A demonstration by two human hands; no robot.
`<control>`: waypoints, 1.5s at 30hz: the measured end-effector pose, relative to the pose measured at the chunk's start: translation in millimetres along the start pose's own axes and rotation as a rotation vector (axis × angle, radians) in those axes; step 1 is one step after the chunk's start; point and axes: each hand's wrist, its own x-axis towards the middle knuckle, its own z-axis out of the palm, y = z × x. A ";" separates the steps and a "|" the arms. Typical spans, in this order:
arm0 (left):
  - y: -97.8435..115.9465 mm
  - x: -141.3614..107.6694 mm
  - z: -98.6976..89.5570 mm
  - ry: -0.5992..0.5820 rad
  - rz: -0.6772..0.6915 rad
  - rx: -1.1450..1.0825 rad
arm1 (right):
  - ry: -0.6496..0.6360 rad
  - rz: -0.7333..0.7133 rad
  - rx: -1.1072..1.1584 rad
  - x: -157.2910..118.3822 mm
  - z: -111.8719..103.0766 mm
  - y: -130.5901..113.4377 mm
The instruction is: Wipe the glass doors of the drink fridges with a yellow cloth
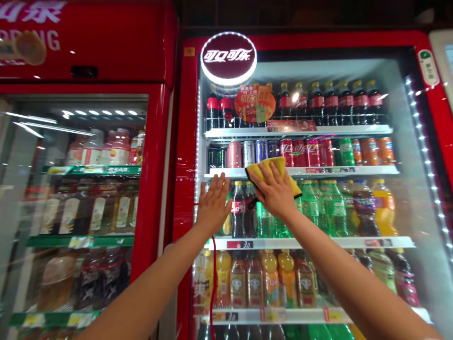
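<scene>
My left hand (214, 204) lies against the glass door (336, 71) of the drinks fridge, near its left edge, fingers stretched out and nothing in it. To its right, my right hand (275, 191) presses a yellow cloth (293, 185) with dark edging onto the same glass, in front of the shelf below the cans. The fingers are spread over the cloth, and its middle is hidden beneath them. From the cloth's lower left a small dark loop (252, 203) sticks out. A thin red cord (213, 288) hangs below my left wrist.
Behind the glass stand rows of cola bottles (331, 101), cans (287, 152) and green bottles (334, 210). A round lit sign (228, 57) and an orange sticker (255, 103) are on the upper door. Another red fridge (155, 156) stands at the left.
</scene>
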 end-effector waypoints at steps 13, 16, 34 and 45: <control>7.0 -23.5 10.3 -0.021 0.105 -0.044 | -0.107 -0.012 -0.008 -45.8 -2.5 -19.1; 12.8 -21.8 13.5 -0.026 0.125 -0.057 | -0.084 0.054 -0.031 -37.7 -7.3 17.4; 78.6 -0.6 29.0 0.018 0.179 -0.123 | -0.104 0.351 -0.165 -81.1 -25.5 81.3; 128.8 35.9 41.7 0.058 0.184 -0.169 | -0.134 0.086 -0.122 -73.7 -34.5 114.0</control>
